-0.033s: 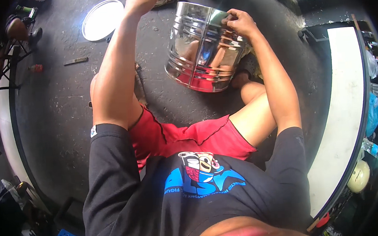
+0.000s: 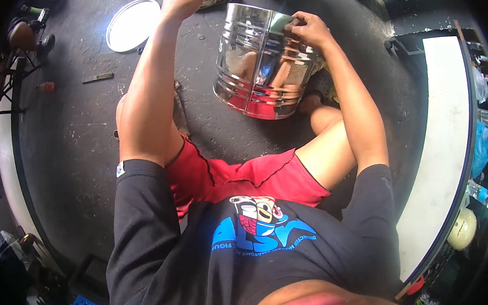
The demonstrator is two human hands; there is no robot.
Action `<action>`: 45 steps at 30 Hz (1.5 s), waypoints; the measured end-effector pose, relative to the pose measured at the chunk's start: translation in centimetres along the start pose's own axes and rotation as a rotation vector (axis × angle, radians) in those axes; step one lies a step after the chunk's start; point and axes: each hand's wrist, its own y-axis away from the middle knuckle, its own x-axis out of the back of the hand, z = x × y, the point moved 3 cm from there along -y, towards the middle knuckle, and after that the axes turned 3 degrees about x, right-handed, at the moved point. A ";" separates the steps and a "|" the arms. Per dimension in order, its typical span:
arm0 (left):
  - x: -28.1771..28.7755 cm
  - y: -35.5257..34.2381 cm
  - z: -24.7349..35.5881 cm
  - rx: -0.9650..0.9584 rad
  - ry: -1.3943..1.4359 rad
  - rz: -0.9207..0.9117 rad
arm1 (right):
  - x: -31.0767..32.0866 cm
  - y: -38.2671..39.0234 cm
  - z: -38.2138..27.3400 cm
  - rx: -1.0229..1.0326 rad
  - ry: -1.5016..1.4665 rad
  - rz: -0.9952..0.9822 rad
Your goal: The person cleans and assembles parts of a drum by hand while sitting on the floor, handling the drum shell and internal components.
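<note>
The right hand (image 2: 311, 31) clasps a ribbed metal drum (image 2: 258, 62); the left hand (image 2: 183, 3) (grip impossible to tell) is left of it.

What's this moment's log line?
left hand: picture's top edge, grip unclear | right hand: touching ribbed metal drum | round lid: on floor

left arm (image 2: 150, 97) stretched way out front, left hand (image 2: 182, 3) kinda cropped up top | right arm (image 2: 357, 103) bent, elbow out wide, right hand (image 2: 312, 31) with fingers curled
</note>
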 end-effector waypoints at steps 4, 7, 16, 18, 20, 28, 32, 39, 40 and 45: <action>0.9 2.1 2.2 0.019 -0.020 0.147 | -0.2 0.3 -1.5 0.025 -0.019 -0.035; 1.4 2.7 2.4 0.024 -0.025 0.117 | -0.3 0.6 -2.9 0.075 -0.011 -0.024; 1.5 2.5 2.9 0.013 -0.064 0.111 | -0.1 0.4 -2.2 0.112 -0.207 -0.106; 1.3 2.4 2.8 0.012 -0.082 0.115 | 0.0 0.6 -2.1 0.104 -0.385 -0.157; 1.5 2.6 2.7 0.020 -0.075 0.118 | 0.0 1.1 -2.7 0.134 -0.448 -0.167; 2.0 3.4 3.5 0.072 -0.111 0.113 | 0.7 1.8 -3.4 0.296 -0.335 -0.221; 1.9 2.6 2.9 0.084 -0.125 0.153 | 0.4 1.7 -4.4 0.342 -0.285 -0.232; 2.2 2.8 2.9 0.095 -0.137 0.194 | 0.3 1.1 -5.0 0.379 -0.227 -0.222; 2.5 3.3 3.7 0.094 -0.136 0.188 | 0.3 1.2 -4.5 0.356 -0.253 -0.216; -0.5 5.4 4.1 -0.025 -0.311 -0.102 | 0.3 1.4 -4.0 0.289 -0.316 -0.226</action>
